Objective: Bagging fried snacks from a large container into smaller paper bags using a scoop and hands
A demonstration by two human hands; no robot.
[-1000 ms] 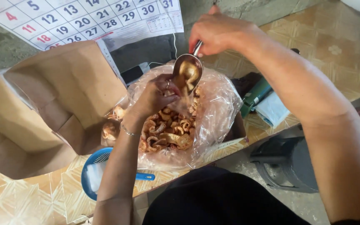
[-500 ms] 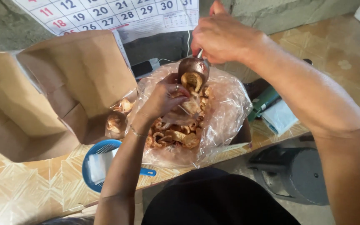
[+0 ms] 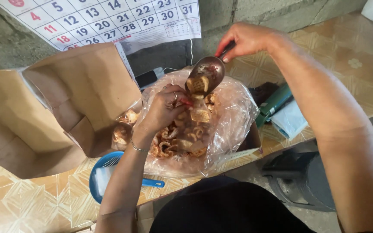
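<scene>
My right hand (image 3: 249, 39) grips the handle of a metal ladle (image 3: 205, 77), held tilted over a large clear plastic bag (image 3: 234, 125) full of curled, fried brown snacks (image 3: 182, 138). A piece of snack lies in the ladle's bowl. My left hand (image 3: 162, 108) reaches into the bag's mouth just under the ladle and pinches a small clear bag (image 3: 194, 115) with a few snacks in it. A thin bracelet is on the left wrist.
An open cardboard box (image 3: 61, 108) stands to the left with small packed snack bags (image 3: 121, 129) beside it. A blue sieve (image 3: 104, 174) lies on the patterned tabletop (image 3: 26, 203). A wall calendar (image 3: 100, 19) hangs behind. Green and pale items (image 3: 281, 110) lie at right.
The ladle has dropped a little and tipped toward the small bag in my left hand. The view shifted slightly.
</scene>
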